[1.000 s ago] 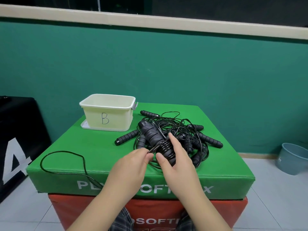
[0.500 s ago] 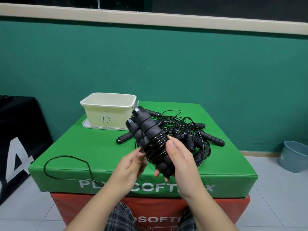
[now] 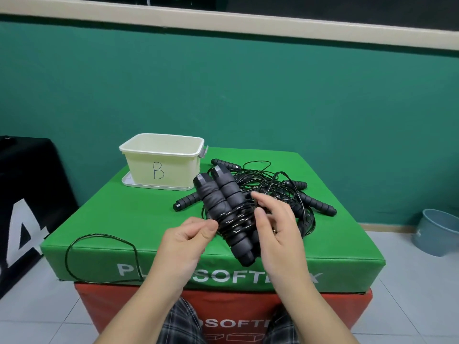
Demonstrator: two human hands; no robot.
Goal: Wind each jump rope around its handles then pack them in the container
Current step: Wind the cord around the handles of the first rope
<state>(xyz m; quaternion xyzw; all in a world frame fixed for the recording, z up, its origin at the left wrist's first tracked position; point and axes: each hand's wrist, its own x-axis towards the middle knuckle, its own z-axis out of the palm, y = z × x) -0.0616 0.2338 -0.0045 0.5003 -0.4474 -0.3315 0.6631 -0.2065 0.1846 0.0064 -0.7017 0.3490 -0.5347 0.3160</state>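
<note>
Two black foam handles lie side by side, tilted up toward the container, with black cord wound around their middle. My right hand holds them from the right, thumb against the winding. My left hand pinches the cord just left of the winding. The loose tail of this cord loops over the green block's front left edge. A cream container marked "B" stands open at the back left, apparently with nothing inside. A tangled pile of other black jump ropes lies behind my right hand.
Everything rests on a green foam block stacked on a red one. A black box with a white numeral stands to the left. A grey-blue bucket sits on the tiled floor at the right.
I lifted the paired handles off the pile and tilted them upright. More cord is wound on, and the loose loop at the left has moved closer in.
</note>
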